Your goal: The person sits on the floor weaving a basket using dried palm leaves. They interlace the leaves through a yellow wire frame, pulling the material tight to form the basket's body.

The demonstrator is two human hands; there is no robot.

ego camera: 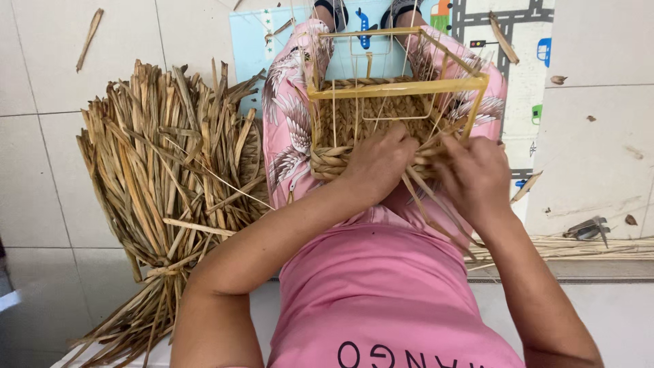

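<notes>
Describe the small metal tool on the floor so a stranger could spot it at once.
Start at the tiled floor to the person's right, then follow the thin line of loose straw stalks lying across it. The metal tool lies on their upper edge, near the picture's right side. It is grey and shiny, unlike the tan straw and brown scraps around it.

Pale tiled floor (41, 170) with thin dark grout lines. On it, at the left, a big bundle of dried flat reeds (167, 184), tied low and fanned wide. Farther up, a printed play mat (528, 82) with a grey road pattern. At the right, thin straw stalks (586, 247) laid flat, small metal snips (589, 228) just beside them. Scattered reed scraps (89, 37) about.
</notes>
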